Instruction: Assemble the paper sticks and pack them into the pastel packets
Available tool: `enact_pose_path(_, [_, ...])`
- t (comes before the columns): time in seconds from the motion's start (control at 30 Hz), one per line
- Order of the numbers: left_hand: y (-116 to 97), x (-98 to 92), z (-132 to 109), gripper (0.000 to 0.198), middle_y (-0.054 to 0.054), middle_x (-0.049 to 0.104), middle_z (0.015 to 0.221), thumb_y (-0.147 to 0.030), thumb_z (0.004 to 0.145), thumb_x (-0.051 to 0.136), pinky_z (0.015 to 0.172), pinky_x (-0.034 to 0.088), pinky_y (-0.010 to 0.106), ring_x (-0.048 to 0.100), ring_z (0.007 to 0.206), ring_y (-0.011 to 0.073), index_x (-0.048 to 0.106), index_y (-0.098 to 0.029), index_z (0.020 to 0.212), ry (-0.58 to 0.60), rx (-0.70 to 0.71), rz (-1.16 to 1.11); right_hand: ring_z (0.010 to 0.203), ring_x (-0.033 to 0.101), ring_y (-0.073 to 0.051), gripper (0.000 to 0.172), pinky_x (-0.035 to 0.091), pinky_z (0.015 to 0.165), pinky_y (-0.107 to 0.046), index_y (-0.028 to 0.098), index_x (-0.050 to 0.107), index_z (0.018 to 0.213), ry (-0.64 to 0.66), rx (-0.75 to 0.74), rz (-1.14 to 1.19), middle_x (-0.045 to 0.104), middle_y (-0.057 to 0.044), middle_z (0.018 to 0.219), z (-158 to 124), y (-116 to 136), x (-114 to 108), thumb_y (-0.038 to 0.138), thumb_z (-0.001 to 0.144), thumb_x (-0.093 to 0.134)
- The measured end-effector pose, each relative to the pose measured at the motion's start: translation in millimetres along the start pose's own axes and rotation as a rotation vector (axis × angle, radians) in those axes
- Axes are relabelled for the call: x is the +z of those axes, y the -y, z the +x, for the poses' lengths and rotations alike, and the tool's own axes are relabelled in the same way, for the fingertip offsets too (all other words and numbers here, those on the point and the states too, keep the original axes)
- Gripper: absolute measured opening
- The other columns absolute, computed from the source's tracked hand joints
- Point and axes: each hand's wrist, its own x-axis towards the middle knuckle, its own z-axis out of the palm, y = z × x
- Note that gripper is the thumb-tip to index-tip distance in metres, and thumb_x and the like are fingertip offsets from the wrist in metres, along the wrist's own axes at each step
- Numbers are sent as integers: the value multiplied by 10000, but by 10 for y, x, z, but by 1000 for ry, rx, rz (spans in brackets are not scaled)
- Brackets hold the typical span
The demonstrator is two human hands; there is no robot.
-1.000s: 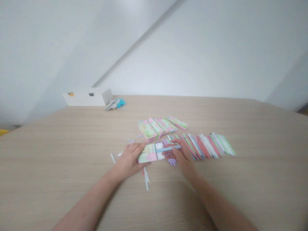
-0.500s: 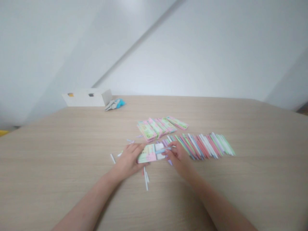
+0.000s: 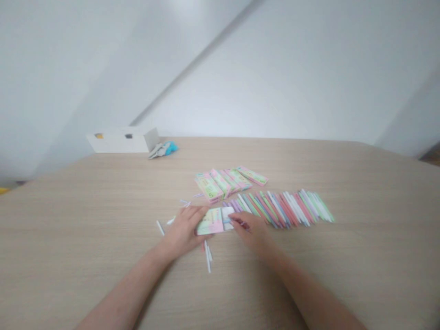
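My left hand (image 3: 184,227) rests on the left end of an open pastel green-and-pink packet (image 3: 212,221), holding it flat on the wooden table (image 3: 103,275). My right hand (image 3: 249,231) sits at the packet's right end, its fingertips pinching a thin red stick (image 3: 241,223). Most of that stick is hidden by the fingers. A long row of multicoloured sticks (image 3: 283,210) lies just beyond my right hand. Several loose white sticks (image 3: 207,256) lie below the packet, near my left hand.
Several similar packets (image 3: 222,183) with a printed 5 lie beyond my hands. A white box (image 3: 122,143) and a grey-and-blue bundle (image 3: 163,149) stand at the table's far edge. More white sticks (image 3: 160,228) lie left of my left hand.
My right hand has moved left and closer to the packet. The pale blue stick seen earlier across the packet no longer shows, and a red stick is now in my fingers. My left hand has stayed put.
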Motion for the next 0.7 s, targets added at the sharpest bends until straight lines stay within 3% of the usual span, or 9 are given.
enact_pose_path(0.27, [-23,-9,-8,573,91,546,1206,-386,798,615,963,338,387,471,1125,247,381,-208,1290,6,-4,-1,927,630,-172,239,476,823,-300,200,648,1047,51,-45,-29,691,-58,1024,-14,26,16,194,853,507])
enact_pose_path(0.4, [-15,1,-5,566,94,545,1211,-386,803,603,961,342,394,473,1131,254,379,-218,1295,9,-7,-8,832,643,-158,229,486,727,-268,195,615,1054,39,27,-10,703,-45,941,-17,57,28,211,843,525])
enact_pose_path(0.5, [-7,2,-4,580,93,550,1203,-399,797,608,958,344,397,477,1125,256,379,-216,1297,11,-13,3,738,631,-143,161,472,647,-238,182,610,963,-38,70,-19,687,-27,823,14,56,-45,217,838,515])
enact_pose_path(0.6, [0,4,-8,611,100,549,1198,-415,788,617,959,347,396,479,1120,257,371,-204,1306,12,-25,13,676,603,-143,156,455,608,-236,175,615,890,-207,143,-140,660,-26,761,87,-38,-214,195,833,471])
enact_pose_path(0.7, [6,11,-9,621,103,547,1197,-422,785,617,969,344,400,479,1121,259,369,-200,1310,11,-33,13,842,600,-180,230,447,764,-274,153,652,917,-254,189,-413,673,-79,916,165,-202,-399,147,820,443])
